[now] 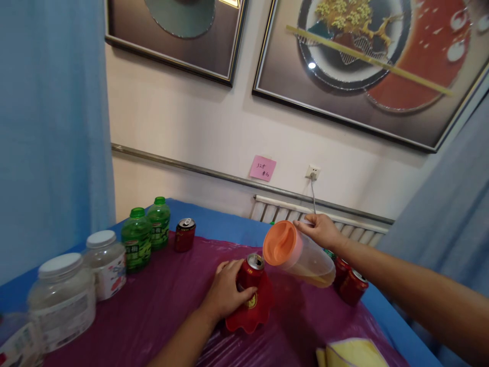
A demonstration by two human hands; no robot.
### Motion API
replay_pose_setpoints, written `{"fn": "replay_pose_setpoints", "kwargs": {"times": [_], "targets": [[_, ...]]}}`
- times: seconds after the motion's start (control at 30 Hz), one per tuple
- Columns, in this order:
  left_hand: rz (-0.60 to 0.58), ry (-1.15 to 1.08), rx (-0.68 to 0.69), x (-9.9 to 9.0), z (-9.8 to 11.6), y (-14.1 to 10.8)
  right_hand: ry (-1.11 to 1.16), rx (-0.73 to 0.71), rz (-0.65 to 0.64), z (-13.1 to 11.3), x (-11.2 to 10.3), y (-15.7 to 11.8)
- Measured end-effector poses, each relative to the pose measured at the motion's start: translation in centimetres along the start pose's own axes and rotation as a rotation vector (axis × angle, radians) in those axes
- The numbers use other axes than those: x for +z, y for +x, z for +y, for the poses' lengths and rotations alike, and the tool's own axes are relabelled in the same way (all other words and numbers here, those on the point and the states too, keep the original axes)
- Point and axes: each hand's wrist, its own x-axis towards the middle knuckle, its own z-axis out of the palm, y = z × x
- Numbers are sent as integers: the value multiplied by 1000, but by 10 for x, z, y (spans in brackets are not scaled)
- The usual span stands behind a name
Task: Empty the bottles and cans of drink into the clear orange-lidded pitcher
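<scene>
Near the middle, my left hand [229,290] is wrapped round a red can [251,271] with an open top. The can stands upright on a red scalloped mat [250,322]. To its right, my right hand [321,232] grips a clear pitcher [311,262] with an orange lid. The pitcher is tilted far over to the left, its lid close to the can's rim, and yellowish liquid lies along its lower side. No stream of liquid can be made out between the lid and the can.
Clear jars with white lids [63,300], green bottles [136,239] and a dark red can [185,235] line the left side. More red cans [352,287] stand right, behind the pitcher. A yellow cloth [353,354] lies at the front edge of the purple-covered table [153,316].
</scene>
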Motion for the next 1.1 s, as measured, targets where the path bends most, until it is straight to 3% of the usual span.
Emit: {"fn": "replay_pose_setpoints", "kwargs": {"times": [1.1], "targets": [[-37, -19, -24, -1, 0, 0, 15, 10, -30, 3, 2, 2]]}}
